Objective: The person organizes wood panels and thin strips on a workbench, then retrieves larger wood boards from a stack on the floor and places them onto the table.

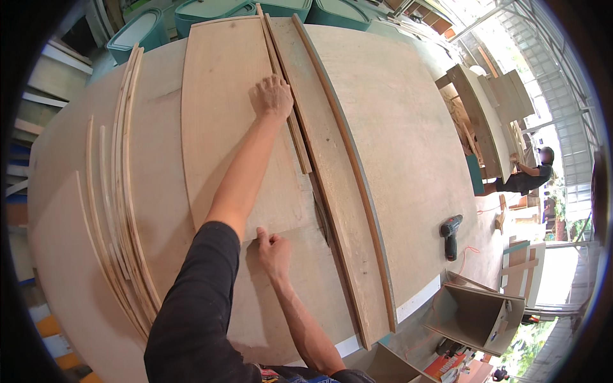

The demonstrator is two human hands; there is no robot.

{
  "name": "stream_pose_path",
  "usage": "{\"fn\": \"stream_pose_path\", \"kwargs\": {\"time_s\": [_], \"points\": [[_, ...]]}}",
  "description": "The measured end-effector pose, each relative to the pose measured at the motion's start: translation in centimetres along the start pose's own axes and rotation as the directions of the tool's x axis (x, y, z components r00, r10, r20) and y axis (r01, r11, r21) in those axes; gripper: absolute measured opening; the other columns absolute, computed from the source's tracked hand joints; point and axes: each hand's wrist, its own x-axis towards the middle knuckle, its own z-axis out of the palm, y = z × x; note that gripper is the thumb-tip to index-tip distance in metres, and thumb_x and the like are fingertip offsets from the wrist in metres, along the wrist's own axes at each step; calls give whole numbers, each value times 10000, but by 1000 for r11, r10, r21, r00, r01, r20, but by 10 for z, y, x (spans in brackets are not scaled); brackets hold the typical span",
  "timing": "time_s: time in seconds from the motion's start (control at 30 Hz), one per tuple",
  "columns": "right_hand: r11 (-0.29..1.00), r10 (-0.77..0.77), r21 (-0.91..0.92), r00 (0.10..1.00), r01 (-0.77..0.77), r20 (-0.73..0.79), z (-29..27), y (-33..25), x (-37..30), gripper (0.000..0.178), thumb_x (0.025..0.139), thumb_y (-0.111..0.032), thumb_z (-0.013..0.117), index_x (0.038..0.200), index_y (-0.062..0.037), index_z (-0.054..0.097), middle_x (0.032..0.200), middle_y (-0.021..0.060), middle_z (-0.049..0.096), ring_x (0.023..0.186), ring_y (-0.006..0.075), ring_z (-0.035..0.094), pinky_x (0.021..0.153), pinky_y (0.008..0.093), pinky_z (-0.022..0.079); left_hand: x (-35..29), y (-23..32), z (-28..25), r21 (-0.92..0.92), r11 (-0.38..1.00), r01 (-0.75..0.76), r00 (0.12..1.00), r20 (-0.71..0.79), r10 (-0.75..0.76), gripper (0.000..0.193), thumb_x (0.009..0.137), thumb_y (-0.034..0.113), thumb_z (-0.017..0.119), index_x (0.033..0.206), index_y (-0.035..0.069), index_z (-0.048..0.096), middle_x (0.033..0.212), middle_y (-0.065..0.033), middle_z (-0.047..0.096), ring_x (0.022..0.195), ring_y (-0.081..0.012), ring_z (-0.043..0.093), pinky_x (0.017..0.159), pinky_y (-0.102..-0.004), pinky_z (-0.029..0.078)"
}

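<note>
A long, thin wooden panel [223, 96] lies lengthwise before me on a wide plywood sheet. Along its right side runs a narrow wooden strip [297, 140], beside a longer board [338, 210] with a raised strip on its right edge. My left hand [275, 96] reaches far forward, fingers bent and closed at the narrow strip and the panel's right side; its fingertips are partly hidden. Closer to me, my right hand [275, 252] is closed at the panel's near edge, its thumb out and its other fingers curled under.
Several thin wooden strips [121, 191] lie at the left. A cordless drill [451, 236] rests on the right. Teal bins [143, 35] stand beyond the far edge. Open wooden boxes [476, 313] are at the lower right. Another person [527, 175] works beside a wooden cabinet [479, 121].
</note>
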Motion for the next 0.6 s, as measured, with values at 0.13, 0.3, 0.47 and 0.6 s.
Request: {"fn": "stream_pose_path", "kwargs": {"time_s": [0.13, 0.3, 0.47, 0.6], "points": [[990, -9, 138, 996, -4, 94, 36, -16, -24, 464, 924, -348, 661, 755, 83, 654, 585, 205, 601, 547, 191, 584, 551, 390, 464, -39, -3, -16, -176, 984, 37, 999, 21, -34, 585, 1025, 436, 368, 1473, 66, 431, 1591, -95, 291, 1433, -352, 289, 1090, -656, 283], [982, -31, 186, 974, -12, 226, 58, -31, -34, 347, 912, -249, 651, 812, 83, 665, 648, 201, 638, 611, 195, 624, 598, 377, 482, -35, -14, -57, -71, 992, 104, 973, 215, -87, 599, 986, 464, 455, 1433, 68, 500, 1563, -139, 328, 1412, -373, 316, 1069, -690, 278], [972, -159, 194, 978, 131, 136, 58, -21, -34, 372, 941, -255, 590, 800, 81, 663, 701, 253, 657, 670, 343, 684, 629, 425, 488, -41, -16, -40, -147, 985, 94, 990, 122, -77, 533, 986, 336, 443, 1396, -1, 494, 1444, -173, 474, 1367, -347, 410, 1076, -546, 378], [913, -373, 197, 927, 357, 47, 63, -9, -35, 332, 928, -224, 588, 817, 78, 670, 754, 274, 663, 722, 352, 699, 642, 430, 495, -21, -23, 3, -822, 472, 319, 893, 94, -441, 511, 1014, 276, 391, 1375, -85, 428, 1283, -274, 572, 1200, -378, 578, 1026, -515, 450]]}}
